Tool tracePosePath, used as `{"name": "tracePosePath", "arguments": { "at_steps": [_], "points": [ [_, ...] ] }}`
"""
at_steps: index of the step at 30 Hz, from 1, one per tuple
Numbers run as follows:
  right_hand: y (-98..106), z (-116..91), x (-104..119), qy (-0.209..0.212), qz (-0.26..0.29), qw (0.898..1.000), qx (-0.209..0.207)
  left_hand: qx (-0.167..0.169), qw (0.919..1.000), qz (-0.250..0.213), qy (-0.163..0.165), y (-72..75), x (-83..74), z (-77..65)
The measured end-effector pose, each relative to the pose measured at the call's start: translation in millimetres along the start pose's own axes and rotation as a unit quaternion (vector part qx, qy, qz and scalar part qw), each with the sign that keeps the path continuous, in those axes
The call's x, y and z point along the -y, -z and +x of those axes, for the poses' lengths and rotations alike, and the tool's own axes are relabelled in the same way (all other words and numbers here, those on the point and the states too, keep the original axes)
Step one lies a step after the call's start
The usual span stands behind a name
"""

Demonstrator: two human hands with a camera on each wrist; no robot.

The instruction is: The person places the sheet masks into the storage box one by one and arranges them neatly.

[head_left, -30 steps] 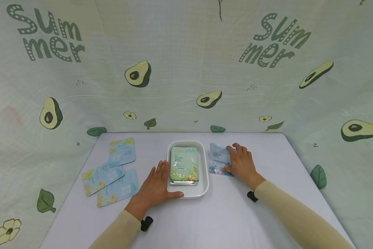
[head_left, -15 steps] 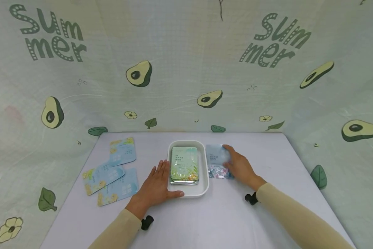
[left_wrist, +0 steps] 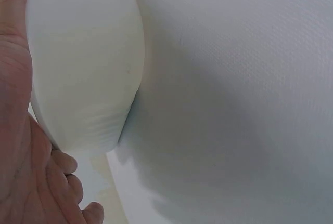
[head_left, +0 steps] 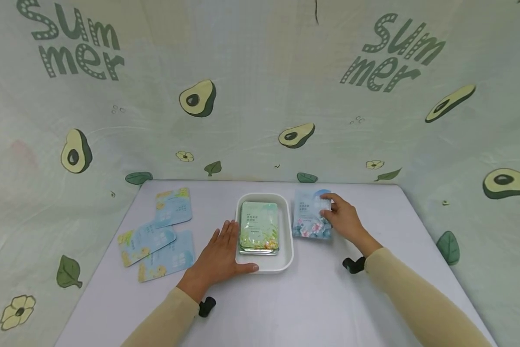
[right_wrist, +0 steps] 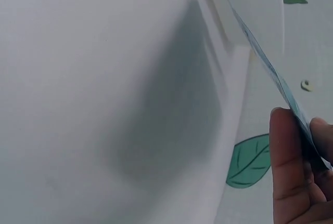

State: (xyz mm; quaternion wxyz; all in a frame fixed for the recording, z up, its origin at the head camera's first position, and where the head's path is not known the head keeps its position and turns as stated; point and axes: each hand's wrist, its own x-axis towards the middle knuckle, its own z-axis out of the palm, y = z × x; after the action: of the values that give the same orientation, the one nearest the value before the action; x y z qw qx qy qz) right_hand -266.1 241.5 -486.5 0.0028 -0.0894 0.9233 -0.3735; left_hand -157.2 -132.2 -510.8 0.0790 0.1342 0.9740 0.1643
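Observation:
My right hand [head_left: 346, 220] pinches the right edge of a blue sachet packet [head_left: 308, 217] with pink flowers, just right of the white tray [head_left: 270, 265]. Edge-on in the right wrist view, the packet [right_wrist: 270, 68] is raised off the table, its shadow below, thumb and finger on either side. Inside the tray lies a small stack of packets with a green one [head_left: 258, 226] on top. My left hand [head_left: 216, 258] rests against the tray's left side, fingers straight and thumb along the front rim. The left wrist view has the palm beside the tray wall [left_wrist: 86, 63].
Left of the tray lie three blue-and-yellow packets, one at the back [head_left: 173, 207] and two overlapping, the upper one [head_left: 147, 241] over the lower [head_left: 169, 258]. Behind the white table [head_left: 286, 308] hangs a patterned cloth [head_left: 242, 48].
My right hand has taken hold of the blue packet and lifted it off the table, the packet tilting up. My left hand has stayed at the tray. The head view has shifted slightly.

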Motion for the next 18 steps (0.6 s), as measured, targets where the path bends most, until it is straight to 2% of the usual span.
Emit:
{"name": "tracePosePath", "arguments": {
  "at_steps": [9,18],
  "points": [
    [9,4,9,-0.014,0.031,0.999,-0.007,-0.006,0.9999,0.013,-0.009,1.9,-0.1,1.6],
    [12,10,31,-0.008,0.059,0.998,-0.015,-0.003,0.9994,0.032,-0.009,3.9,-1.2,0.5]
  ]
}}
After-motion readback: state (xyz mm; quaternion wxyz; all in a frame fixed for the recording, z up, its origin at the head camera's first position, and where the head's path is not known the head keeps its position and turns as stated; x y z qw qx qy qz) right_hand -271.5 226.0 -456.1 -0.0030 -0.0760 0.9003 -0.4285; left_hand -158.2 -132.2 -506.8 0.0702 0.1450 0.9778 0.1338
